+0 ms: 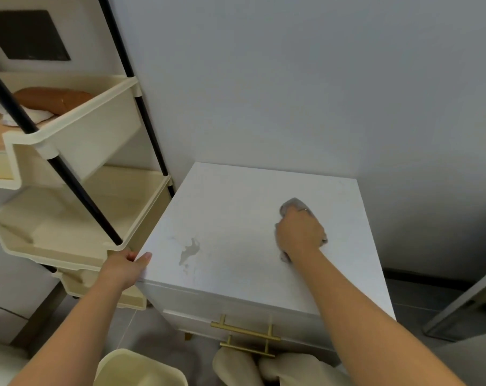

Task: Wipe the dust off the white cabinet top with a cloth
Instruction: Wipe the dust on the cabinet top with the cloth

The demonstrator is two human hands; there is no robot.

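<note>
My right hand (pixel 300 232) clutches a grey cloth (pixel 294 203) on the white cabinet top (pixel 236 201); my left hand (pixel 124 268) grips its near-left corner.

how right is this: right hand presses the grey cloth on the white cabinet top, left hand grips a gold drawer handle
No: the head view shows the left hand gripping the front left corner of the white cabinet top, not a gold drawer handle. The right hand does press the grey cloth on that top.
</note>
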